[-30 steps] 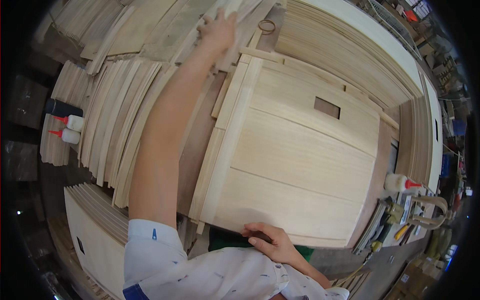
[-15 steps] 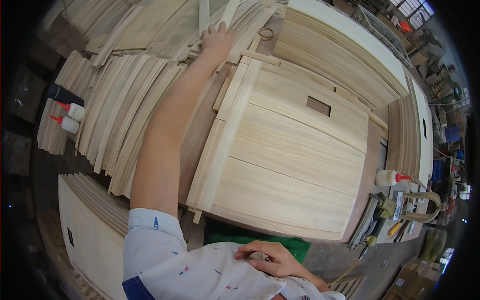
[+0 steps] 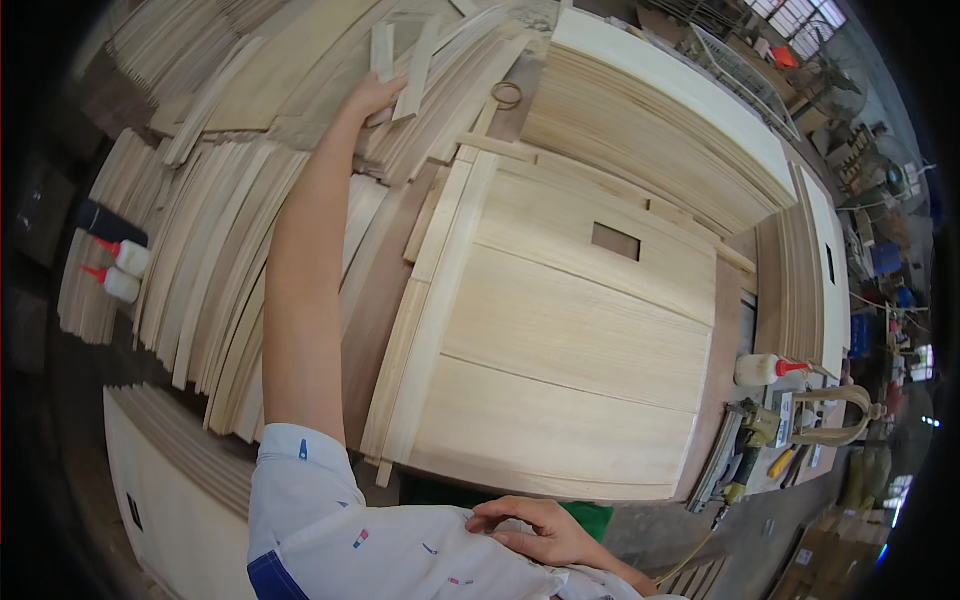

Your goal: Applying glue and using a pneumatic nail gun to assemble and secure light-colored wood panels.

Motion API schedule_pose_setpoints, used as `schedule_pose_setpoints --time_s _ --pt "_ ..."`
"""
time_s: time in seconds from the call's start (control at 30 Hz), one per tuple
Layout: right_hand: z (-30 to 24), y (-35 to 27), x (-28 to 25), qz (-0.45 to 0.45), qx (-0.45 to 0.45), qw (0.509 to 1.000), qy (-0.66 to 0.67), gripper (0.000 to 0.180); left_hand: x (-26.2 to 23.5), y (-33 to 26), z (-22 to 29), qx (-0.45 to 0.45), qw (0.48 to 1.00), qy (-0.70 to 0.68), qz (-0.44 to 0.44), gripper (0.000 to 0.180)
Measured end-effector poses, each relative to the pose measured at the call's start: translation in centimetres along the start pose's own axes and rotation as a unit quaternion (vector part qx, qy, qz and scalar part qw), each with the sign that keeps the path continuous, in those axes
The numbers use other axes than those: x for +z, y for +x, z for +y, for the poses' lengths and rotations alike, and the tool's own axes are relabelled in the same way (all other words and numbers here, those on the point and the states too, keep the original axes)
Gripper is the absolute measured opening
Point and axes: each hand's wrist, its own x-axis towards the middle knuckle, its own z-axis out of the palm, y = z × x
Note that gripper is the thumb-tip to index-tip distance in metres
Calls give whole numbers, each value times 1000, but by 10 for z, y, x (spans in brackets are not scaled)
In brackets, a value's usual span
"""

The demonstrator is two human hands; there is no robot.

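From my remote view, my left hand is stretched far ahead over the lumber, its fingers closed on pale wooden strips; two stand out beyond it, and I can't tell how firmly each one is held. My right hand sits close to my body, its fingers loosely curled in front of the shirt; whether anything is inside, I can't tell. A green cloth shows just beside it. Ahead of that hand lies a broad wooden panel with a rectangular cutout near its far edge. Past the panel I see stacked boards, with a brown ring near their left end. Right of the panel are a red-tipped bottle and a nail gun. Out left, two more red-tipped bottles rest beside a dark cylinder.
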Motion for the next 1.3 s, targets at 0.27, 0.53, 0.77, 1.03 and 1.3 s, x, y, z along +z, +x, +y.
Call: schedule_pose_setpoints --time_s 0.27,0.53,0.77,1.03,1.3 --pt "-7 13 -4 43 28 999 -16 36 12 -22 38 74 997 -16 31 69" --pt "-1 4 -5 48 19 999 -8 36 58 -80 73 327 897 282 99 50" --pt "8 -9 -5 71 -36 996 -29 36 70 -100 80 243 932 268 28 44" --pt "12 -22 -3 98 -37 994 -38 36 -12 -39 38 228 845 386 291 45" --pt "14 -15 0 99 -51 993 -39 35 -32 -88 68 253 924 288 -11 51"
